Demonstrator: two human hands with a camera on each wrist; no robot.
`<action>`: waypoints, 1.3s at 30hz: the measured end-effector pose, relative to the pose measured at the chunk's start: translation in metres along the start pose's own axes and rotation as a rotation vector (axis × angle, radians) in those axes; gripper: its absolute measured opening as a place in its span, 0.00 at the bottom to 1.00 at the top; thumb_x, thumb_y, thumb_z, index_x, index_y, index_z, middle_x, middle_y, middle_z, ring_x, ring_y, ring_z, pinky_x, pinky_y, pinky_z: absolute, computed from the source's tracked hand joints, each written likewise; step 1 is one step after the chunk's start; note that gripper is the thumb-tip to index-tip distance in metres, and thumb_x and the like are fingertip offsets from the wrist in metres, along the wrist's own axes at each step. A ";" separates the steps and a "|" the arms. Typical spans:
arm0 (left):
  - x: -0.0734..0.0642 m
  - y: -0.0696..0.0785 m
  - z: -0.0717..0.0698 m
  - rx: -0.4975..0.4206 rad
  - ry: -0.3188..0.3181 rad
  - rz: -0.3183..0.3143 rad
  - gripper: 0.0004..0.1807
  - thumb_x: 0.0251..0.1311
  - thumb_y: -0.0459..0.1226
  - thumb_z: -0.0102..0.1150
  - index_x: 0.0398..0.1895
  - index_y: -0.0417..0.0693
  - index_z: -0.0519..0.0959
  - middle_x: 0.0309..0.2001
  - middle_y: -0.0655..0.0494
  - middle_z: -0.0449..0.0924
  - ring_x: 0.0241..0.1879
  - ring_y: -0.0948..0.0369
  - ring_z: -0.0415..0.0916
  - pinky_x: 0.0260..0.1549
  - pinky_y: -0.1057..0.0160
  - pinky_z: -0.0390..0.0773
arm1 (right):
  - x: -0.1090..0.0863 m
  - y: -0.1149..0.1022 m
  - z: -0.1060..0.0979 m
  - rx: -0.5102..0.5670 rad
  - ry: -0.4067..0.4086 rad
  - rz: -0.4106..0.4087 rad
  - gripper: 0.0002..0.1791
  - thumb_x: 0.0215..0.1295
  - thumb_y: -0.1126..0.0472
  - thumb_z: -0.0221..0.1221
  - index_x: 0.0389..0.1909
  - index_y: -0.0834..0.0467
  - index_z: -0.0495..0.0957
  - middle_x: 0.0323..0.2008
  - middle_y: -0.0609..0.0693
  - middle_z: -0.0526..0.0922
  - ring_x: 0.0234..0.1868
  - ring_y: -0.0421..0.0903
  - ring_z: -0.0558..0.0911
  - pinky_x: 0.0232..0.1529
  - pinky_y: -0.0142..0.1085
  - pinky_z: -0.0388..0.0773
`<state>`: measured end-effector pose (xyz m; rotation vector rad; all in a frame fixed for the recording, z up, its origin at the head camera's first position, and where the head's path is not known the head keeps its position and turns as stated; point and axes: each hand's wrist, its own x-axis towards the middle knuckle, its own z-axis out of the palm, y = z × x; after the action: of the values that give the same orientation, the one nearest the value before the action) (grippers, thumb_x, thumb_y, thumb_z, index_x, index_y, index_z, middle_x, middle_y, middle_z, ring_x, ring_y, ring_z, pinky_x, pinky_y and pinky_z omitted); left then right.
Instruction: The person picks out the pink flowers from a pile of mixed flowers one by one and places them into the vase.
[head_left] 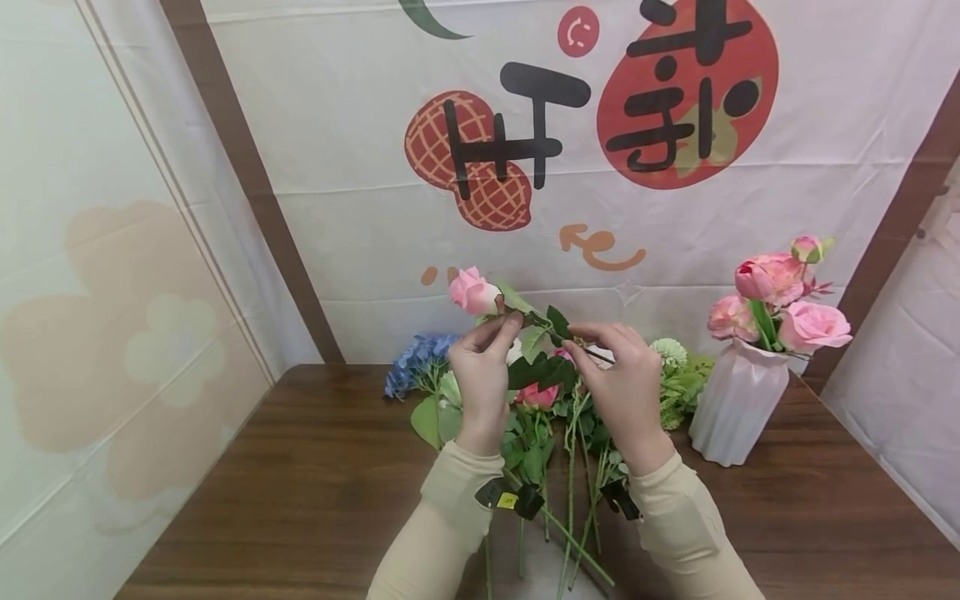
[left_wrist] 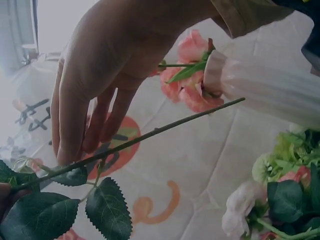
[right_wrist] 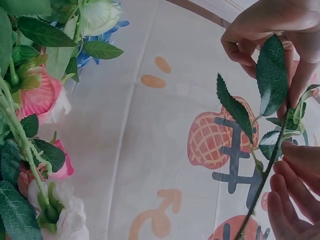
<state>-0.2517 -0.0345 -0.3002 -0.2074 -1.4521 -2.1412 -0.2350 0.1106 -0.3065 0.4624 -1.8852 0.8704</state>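
A pink artificial rose [head_left: 472,292] is held up above the table, its head at the left and its stem running to the right. My left hand [head_left: 483,375] pinches the stem just under the bloom. Farther along, my right hand [head_left: 626,387] has thumb and forefinger at the leafy part of the stem, pinching it there. Dark green serrated leaves [left_wrist: 108,207] hang below the stem [left_wrist: 170,125], whose bare end sticks out past the right hand's fingers. In the right wrist view a large leaf [right_wrist: 272,75] overlaps the left hand's fingers.
Several artificial flowers lie on the brown wooden table [head_left: 315,475], among them a blue hydrangea [head_left: 422,362] and a deep pink bloom [head_left: 537,395], stems toward me. A white ribbed vase [head_left: 741,408] holding pink flowers [head_left: 813,325] stands at right. A printed cloth [head_left: 352,217] hangs behind.
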 end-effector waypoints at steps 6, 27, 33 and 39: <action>-0.002 -0.002 0.001 -0.058 0.029 -0.078 0.11 0.53 0.38 0.68 0.34 0.38 0.86 0.27 0.59 0.86 0.36 0.61 0.78 0.41 0.61 0.75 | -0.001 0.001 0.001 -0.031 -0.050 -0.004 0.10 0.51 0.62 0.70 0.37 0.56 0.86 0.34 0.51 0.86 0.35 0.46 0.84 0.35 0.40 0.82; -0.004 -0.013 0.003 -0.041 -0.002 -0.101 0.13 0.54 0.40 0.67 0.36 0.38 0.86 0.27 0.59 0.86 0.26 0.63 0.72 0.27 0.61 0.81 | -0.004 0.006 0.001 -0.163 -0.010 -0.021 0.08 0.49 0.61 0.71 0.32 0.55 0.88 0.27 0.52 0.86 0.30 0.50 0.78 0.28 0.42 0.74; -0.003 -0.015 0.003 -0.004 -0.015 -0.071 0.12 0.56 0.39 0.66 0.36 0.38 0.85 0.30 0.56 0.86 0.35 0.60 0.80 0.40 0.57 0.81 | -0.004 0.006 0.002 -0.198 -0.015 -0.026 0.08 0.49 0.60 0.71 0.32 0.55 0.88 0.28 0.52 0.86 0.29 0.49 0.79 0.28 0.42 0.74; 0.000 -0.017 -0.001 -0.015 -0.080 -0.072 0.10 0.60 0.31 0.56 0.41 0.39 0.83 0.38 0.49 0.86 0.47 0.58 0.80 0.52 0.57 0.75 | -0.004 0.007 0.002 -0.205 -0.004 -0.016 0.08 0.49 0.59 0.71 0.32 0.54 0.88 0.27 0.51 0.87 0.27 0.48 0.78 0.24 0.40 0.71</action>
<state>-0.2605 -0.0309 -0.3148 -0.2531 -1.5098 -2.2251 -0.2388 0.1134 -0.3129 0.3527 -1.9473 0.6575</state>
